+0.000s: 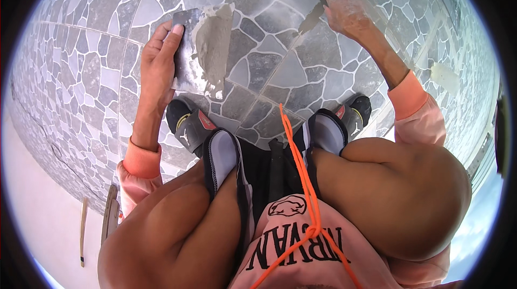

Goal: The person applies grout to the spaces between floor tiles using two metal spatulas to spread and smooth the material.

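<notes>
My left hand (pixel 159 63) grips a flat metal plate (pixel 186 57) by its left side, and a mound of grey paste (pixel 210 46) covers much of the plate's right part. At the upper right, my right hand (pixel 347 14) is closed on a narrow tool (pixel 315 14), which looks like a small spatula coated in the same paste. The tool's end lies at a straight joint in the grey floor of stone-patterned tiles (pixel 269 73); whether it touches the surface I cannot tell.
My sandalled feet (pixel 186 127) and bare bent knees are below the plate and tool, with an orange drawstring (pixel 293 149) hanging between. Wooden strips (pixel 109 208) lie at the lower left near a pale wall (pixel 43 181). A pale yellowish patch (pixel 444 76) shows at the right.
</notes>
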`<state>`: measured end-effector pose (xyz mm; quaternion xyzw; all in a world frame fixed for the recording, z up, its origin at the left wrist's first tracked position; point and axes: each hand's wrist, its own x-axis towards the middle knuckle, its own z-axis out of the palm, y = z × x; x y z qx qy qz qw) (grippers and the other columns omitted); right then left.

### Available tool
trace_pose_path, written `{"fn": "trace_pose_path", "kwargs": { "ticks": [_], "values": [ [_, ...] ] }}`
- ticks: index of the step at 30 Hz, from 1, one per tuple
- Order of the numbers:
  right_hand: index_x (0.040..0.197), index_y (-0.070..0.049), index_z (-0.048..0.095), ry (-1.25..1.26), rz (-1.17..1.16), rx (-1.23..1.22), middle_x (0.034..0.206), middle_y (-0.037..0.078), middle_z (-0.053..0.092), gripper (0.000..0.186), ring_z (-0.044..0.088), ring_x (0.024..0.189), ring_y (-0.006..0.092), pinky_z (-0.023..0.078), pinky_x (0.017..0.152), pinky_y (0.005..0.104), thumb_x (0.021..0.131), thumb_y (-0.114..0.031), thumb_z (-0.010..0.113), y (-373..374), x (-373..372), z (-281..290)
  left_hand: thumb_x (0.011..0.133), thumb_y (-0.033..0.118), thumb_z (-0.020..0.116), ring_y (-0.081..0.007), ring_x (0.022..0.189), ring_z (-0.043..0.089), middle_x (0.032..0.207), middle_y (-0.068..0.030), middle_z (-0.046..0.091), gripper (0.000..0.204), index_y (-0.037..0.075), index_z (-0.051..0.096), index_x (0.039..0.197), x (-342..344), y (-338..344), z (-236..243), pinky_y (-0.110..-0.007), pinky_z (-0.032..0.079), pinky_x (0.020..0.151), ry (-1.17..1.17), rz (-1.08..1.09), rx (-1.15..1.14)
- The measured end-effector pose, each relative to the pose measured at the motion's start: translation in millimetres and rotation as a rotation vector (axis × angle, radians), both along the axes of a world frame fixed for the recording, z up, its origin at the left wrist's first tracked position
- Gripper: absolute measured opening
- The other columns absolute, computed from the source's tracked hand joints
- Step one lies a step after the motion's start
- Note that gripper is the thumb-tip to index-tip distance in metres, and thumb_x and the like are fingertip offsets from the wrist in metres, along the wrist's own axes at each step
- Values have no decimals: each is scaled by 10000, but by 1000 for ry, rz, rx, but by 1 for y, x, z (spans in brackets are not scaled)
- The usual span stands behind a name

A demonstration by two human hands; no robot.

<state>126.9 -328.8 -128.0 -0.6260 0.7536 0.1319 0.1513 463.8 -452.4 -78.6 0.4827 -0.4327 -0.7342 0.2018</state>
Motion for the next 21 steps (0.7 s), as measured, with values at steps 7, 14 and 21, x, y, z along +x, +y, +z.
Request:
{"fn": "trace_pose_path", "kwargs": {
  "ticks": [7,14,21],
  "values": [
    [1083,26,524,-210,172,78,1020,183,643,283,651,985,340,557,782,394,825,-80,574,46,96,7,1001,177,523,-60,798,630,959,-25,680,247,14,596,1171,-14,-5,4,-206,509,693,46,-24,-30],
    [887,22,596,-854,-437,250,780,154,619,276,627,762,268,513,711,366,903,-252,567,45,48,40,1001,173,519,-59,815,631,986,-28,679,258,10,590,1188,-4,-3,4,-203,506,700,27,-14,-49],
    [1099,47,586,-280,-353,-138,883,250,634,384,625,842,382,487,807,430,903,-279,536,31,-64,21,1002,177,520,-52,793,620,972,-19,673,258,14,590,1190,-4,3,-4,-204,501,689,9,-8,-38]
  ]
}}
